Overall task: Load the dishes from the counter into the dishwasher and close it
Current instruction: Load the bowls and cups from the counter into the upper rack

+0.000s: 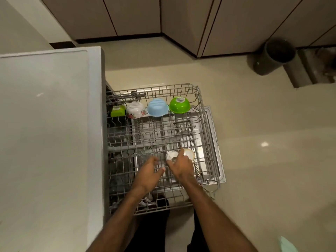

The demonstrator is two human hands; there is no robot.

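Bowls are sitting at twelve o'clock in the rack; right hand is gripping a cup, left hand hovering empty (door lying open)

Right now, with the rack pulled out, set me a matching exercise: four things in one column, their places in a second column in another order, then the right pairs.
Things
1. green bowl
2. blue bowl
3. white cup
4. grey bin

Places
A. on the floor by the cabinets
B. at the outer end of the far row in the rack
C. right beside the right hand
D. between the floral bowl and the green bowl

Pairs: 1-B, 2-D, 3-C, 4-A
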